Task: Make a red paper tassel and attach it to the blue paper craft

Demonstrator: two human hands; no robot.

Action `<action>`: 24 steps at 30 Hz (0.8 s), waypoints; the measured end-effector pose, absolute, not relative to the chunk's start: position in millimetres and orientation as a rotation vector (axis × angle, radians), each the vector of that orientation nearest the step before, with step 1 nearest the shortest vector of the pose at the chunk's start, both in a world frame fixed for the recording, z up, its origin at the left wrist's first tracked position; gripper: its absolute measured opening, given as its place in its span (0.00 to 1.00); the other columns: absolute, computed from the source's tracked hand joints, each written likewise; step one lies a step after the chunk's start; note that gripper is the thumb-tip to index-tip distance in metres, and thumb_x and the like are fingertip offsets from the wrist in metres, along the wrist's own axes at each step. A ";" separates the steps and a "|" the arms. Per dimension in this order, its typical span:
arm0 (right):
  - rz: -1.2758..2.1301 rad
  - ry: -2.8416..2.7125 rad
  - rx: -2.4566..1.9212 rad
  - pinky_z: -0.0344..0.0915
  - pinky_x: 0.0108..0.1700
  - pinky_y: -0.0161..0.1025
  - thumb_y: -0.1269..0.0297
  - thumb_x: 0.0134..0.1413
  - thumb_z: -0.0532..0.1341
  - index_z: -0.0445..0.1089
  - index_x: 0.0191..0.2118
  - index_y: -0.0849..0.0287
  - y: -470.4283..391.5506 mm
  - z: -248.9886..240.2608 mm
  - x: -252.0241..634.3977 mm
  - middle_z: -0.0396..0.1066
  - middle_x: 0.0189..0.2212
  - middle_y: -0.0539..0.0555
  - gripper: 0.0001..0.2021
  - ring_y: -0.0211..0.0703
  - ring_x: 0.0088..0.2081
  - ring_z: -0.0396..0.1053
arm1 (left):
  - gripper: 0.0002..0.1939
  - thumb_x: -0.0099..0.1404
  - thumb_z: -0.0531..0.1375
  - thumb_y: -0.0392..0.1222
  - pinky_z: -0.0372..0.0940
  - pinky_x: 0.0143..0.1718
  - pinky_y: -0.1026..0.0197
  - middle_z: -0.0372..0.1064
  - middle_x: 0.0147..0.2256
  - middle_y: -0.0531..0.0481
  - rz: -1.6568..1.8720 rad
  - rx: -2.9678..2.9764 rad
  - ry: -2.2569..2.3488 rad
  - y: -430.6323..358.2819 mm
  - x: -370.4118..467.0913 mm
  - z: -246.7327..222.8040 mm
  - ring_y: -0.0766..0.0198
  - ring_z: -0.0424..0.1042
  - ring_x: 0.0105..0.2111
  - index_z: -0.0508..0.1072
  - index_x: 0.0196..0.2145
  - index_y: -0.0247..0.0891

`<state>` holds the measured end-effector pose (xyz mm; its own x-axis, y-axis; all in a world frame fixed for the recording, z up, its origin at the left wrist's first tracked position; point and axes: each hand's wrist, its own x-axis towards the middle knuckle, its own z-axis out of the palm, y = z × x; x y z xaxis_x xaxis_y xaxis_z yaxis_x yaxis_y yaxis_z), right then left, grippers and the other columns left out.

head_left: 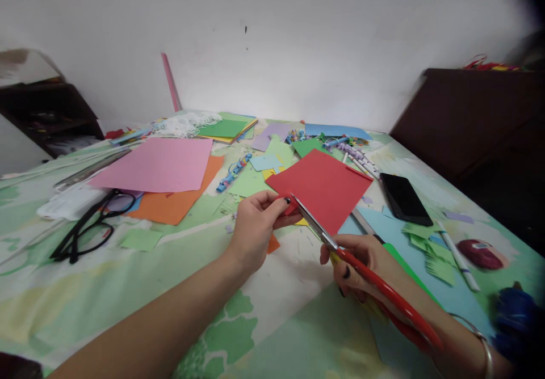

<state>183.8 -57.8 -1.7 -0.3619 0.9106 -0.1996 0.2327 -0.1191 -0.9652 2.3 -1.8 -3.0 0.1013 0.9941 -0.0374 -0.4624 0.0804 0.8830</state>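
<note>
In the head view, the left hand (256, 228) pinches a small red paper piece (290, 205) between thumb and fingers. The right hand (367, 255) is wrapped around red-handled metal scissors (370, 277), blade tips beside that pinch. A large red paper sheet (321, 183) lies just beyond. Tips this near could nick the thumb; slack paper could skew a cut.

Eyeglasses (76, 236) lie left of the left hand (258, 226), a phone (404, 198) beyond the right hand (361, 262), both on the tabletop (106, 288).
</note>
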 end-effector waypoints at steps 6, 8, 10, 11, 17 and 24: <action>1.519 -1.591 -1.286 0.50 0.18 0.29 0.39 0.40 0.66 0.67 0.32 0.62 -58.1 -2.0 184.5 0.60 0.17 0.47 0.27 0.31 0.17 0.55 | 0.05 0.54 0.63 0.36 0.73 0.39 0.58 0.75 0.27 0.47 1.294 0.855 0.829 -1.2 1.7 -2.6 0.62 0.77 0.31 0.71 0.24 0.33; 1.521 -1.590 -1.298 0.50 0.17 0.28 0.39 0.41 0.66 0.67 0.32 0.62 -58.3 -2.1 184.6 0.60 0.17 0.47 0.27 0.31 0.17 0.54 | 0.05 0.54 0.63 0.36 0.73 0.39 0.58 0.75 0.27 0.48 1.296 0.854 0.828 -1.0 1.7 -2.8 0.62 0.76 0.31 0.71 0.24 0.33; 1.529 -1.583 -1.302 0.50 0.17 0.28 0.40 0.42 0.66 0.67 0.32 0.62 -58.2 -2.2 184.4 0.61 0.17 0.47 0.26 0.30 0.16 0.52 | 0.05 0.54 0.64 0.36 0.73 0.39 0.58 0.75 0.27 0.48 1.294 0.855 0.826 -0.9 1.6 -3.2 0.62 0.76 0.31 0.71 0.24 0.33; 1.534 -1.577 -1.296 0.50 0.16 0.28 0.40 0.41 0.67 0.67 0.32 0.62 -58.2 -2.2 184.3 0.61 0.17 0.47 0.26 0.30 0.16 0.51 | 0.05 0.53 0.64 0.36 0.73 0.39 0.58 0.75 0.27 0.48 1.294 0.856 0.826 -1.0 1.6 -3.4 0.62 0.76 0.31 0.71 0.24 0.33; 1.533 -1.569 -1.251 0.50 0.17 0.29 0.43 0.41 0.68 0.66 0.30 0.62 -57.2 -2.1 183.7 0.60 0.16 0.46 0.24 0.29 0.16 0.50 | 0.05 0.53 0.64 0.36 0.73 0.41 0.56 0.76 0.28 0.46 1.297 0.860 0.828 -1.1 1.3 -4.2 0.60 0.77 0.32 0.71 0.24 0.33; 1.525 -1.548 -1.320 0.51 0.17 0.28 0.43 0.40 0.68 0.66 0.29 0.61 -57.0 -3.3 182.9 0.58 0.18 0.46 0.25 0.31 0.18 0.54 | 0.05 0.53 0.64 0.35 0.73 0.40 0.58 0.75 0.27 0.47 1.285 0.842 0.839 -0.4 1.0 -3.8 0.61 0.77 0.32 0.72 0.24 0.32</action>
<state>182.9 -57.0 -3.3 -0.3340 0.9152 -0.2255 0.2390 -0.1492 -0.9595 1.0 -0.4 -3.8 0.0945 0.9940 -0.0552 -0.4506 0.0921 0.8880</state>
